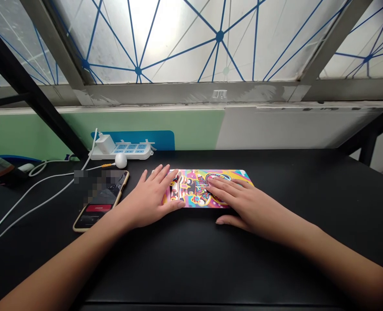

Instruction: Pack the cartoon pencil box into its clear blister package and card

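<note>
A flat, brightly coloured rectangular piece (191, 190) with a cartoon print lies lengthwise on the black desk (191, 263). Whether it is a card, a box or a case I cannot tell. Across its left end rests my left hand (155, 194), fingers stretched out and thumb along the near edge. My right hand (239, 201) lies flat over the right part, its fingers extended on the print and its thumb on the desk in front. Neither hand is wrapped round anything. Both palms hide parts of the print.
Left of my left hand lies a phone (102, 201) with its screen lit. A white cable (32, 185) loops across the desk from a charger (105, 144) in a power strip (133, 151). A dark bottle-like object (3, 170) lies far left. Black frame bars (39, 99) slant at both sides.
</note>
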`<move>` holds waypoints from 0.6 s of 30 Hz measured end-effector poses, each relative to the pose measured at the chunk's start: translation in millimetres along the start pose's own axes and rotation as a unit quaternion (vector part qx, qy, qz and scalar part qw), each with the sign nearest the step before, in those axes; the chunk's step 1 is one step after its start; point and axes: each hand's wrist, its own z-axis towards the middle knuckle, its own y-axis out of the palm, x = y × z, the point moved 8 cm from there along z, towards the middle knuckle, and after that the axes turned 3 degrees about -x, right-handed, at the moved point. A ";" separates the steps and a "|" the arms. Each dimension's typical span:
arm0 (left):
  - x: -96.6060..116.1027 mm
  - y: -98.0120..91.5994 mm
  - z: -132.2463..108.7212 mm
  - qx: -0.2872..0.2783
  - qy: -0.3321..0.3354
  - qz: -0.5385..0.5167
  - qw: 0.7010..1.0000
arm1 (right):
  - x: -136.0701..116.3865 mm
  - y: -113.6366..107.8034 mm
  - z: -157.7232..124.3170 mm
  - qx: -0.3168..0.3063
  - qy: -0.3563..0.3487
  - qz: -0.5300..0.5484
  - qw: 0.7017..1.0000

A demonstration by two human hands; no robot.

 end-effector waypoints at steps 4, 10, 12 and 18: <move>-0.5 0.6 -0.3 0.022 -0.010 -0.003 1.000 | 2.3 -0.7 1.0 0.012 0.015 0.019 1.000; 4.0 -1.3 1.1 0.044 -0.011 -0.009 0.999 | -8.6 4.4 16.1 0.034 0.037 -0.022 0.999; 3.3 -2.4 0.9 0.049 -0.002 -0.013 0.999 | -18.6 7.2 25.4 0.037 0.041 -0.048 0.997; -3.0 -8.7 -2.0 0.049 0.081 -0.065 0.993 | -55.7 10.9 61.3 0.034 0.003 -0.054 0.998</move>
